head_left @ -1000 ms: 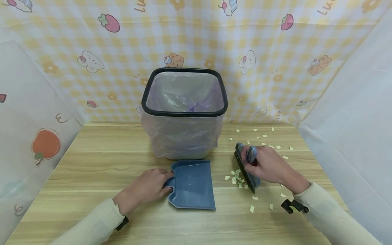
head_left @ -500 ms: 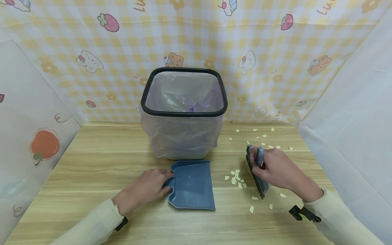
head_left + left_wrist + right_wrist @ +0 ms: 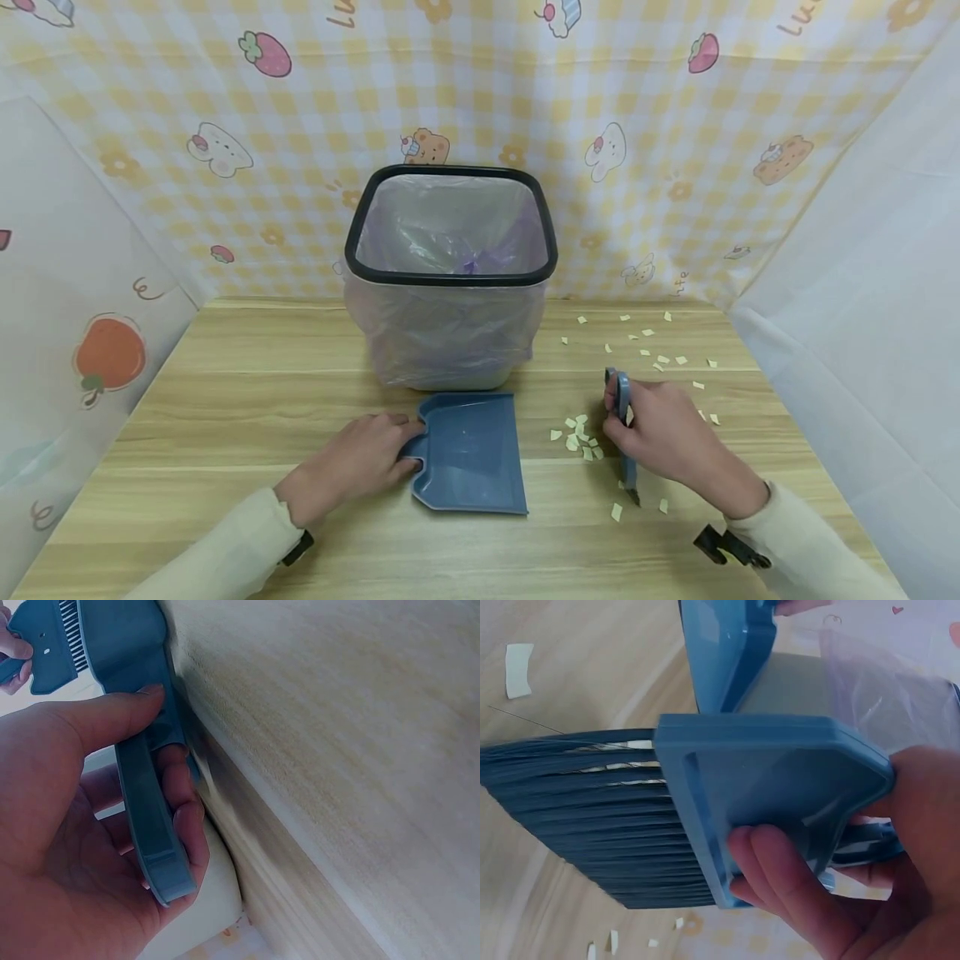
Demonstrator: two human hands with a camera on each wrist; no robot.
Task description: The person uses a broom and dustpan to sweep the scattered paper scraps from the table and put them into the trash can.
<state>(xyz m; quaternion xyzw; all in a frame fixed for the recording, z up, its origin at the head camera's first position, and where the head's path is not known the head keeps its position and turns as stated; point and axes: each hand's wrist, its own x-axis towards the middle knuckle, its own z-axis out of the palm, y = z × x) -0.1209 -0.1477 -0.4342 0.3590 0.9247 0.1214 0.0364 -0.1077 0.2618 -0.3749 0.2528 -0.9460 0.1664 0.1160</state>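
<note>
Cream sleeves (image 3: 217, 542) come in from the bottom of the frame. At lower centre-left, the left hand (image 3: 352, 462) grips the handle of a blue plastic dustpan (image 3: 472, 454), thumb on top and fingers curled beneath. The dustpan sits on the bench (image 3: 262, 350), open edge facing right, its tray showing only bare plastic. Right of centre, the right hand (image 3: 667, 433) is closed around a blue brush (image 3: 742, 769); whether the bristles touch the wood, I cannot tell.

Paper scraps (image 3: 573, 443) lie clustered between brush and dustpan, with strays beyond, toward the bench's back right. For this sweeping, short, low strokes leftward seem best, gathering strays into the cluster first, with the dustpan's lip pressed flat so nothing slips under.

Farther back, at upper centre, stands a black-rimmed bin (image 3: 452, 280), lined with a thin purplish bag (image 3: 450, 329); inside, only bunched liner can be made out.
</note>
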